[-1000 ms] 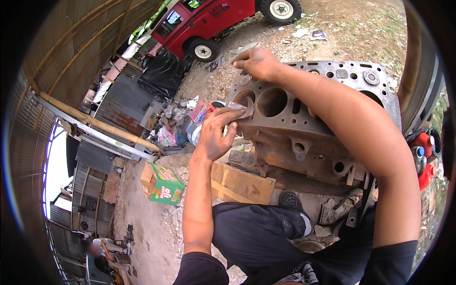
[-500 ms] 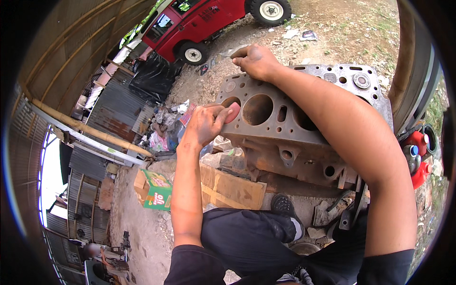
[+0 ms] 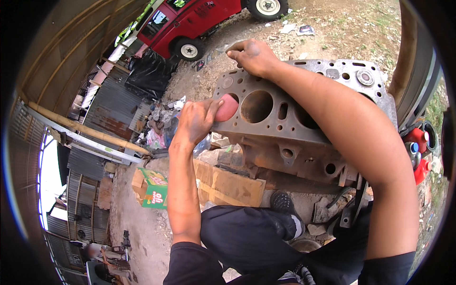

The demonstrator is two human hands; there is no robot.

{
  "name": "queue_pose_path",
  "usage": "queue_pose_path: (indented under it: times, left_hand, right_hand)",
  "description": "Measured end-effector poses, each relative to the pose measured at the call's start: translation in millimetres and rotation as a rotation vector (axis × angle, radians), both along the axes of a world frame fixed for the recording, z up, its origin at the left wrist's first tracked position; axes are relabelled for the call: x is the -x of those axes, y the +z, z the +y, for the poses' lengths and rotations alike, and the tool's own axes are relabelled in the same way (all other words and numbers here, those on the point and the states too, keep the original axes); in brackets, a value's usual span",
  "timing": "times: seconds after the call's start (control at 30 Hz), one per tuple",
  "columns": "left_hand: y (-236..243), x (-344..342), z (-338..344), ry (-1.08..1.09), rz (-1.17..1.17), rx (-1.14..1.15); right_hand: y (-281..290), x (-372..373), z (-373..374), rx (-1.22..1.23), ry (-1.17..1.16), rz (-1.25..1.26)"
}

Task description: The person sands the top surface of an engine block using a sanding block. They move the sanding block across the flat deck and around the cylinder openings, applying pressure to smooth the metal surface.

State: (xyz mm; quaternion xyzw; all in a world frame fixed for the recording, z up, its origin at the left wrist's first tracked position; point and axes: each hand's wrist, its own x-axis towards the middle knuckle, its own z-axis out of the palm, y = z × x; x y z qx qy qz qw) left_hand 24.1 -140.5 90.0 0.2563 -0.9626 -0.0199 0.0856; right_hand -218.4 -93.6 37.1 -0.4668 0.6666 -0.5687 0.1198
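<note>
A rusty grey engine block (image 3: 304, 152) stands before me with its flat top face up. Round bores, slots and bolt holes open in that face. At its left end my left hand (image 3: 195, 118) pinches a reddish round disc (image 3: 227, 108), which looks like sandpaper. The disc lies over part of the end bore, beside the open cylinder bore (image 3: 256, 106). Stretched across the block, my right arm brings my right hand (image 3: 254, 58) to the far left edge. Its fingers are curled together; whatever they may hold is hidden.
A flattened cardboard sheet (image 3: 228, 184) and a green box (image 3: 154, 189) lie on the ground to the left. Red bottles (image 3: 418, 137) stand at the right by a post. A red vehicle (image 3: 190, 23) is parked beyond, and rubble lies near my shoe (image 3: 283, 203).
My left hand has shifted slightly left and up, and more of the reddish disc now shows over the bore. The right hand has moved slightly up and left.
</note>
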Motion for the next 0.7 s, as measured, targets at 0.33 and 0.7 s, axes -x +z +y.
queue_pose_path:
  times: [0.33,0.7]
  left_hand:
    - [-3.1,0.1,-5.9,-0.067,-0.011,-0.122]
    - [-10.6,10.0,8.8,-0.094,-0.083,-0.011]
  right_hand:
    - [2.7,-2.4,5.7,-0.023,0.012,-0.042]
    - [-4.2,-2.2,-6.4,0.074,0.038,-0.041]
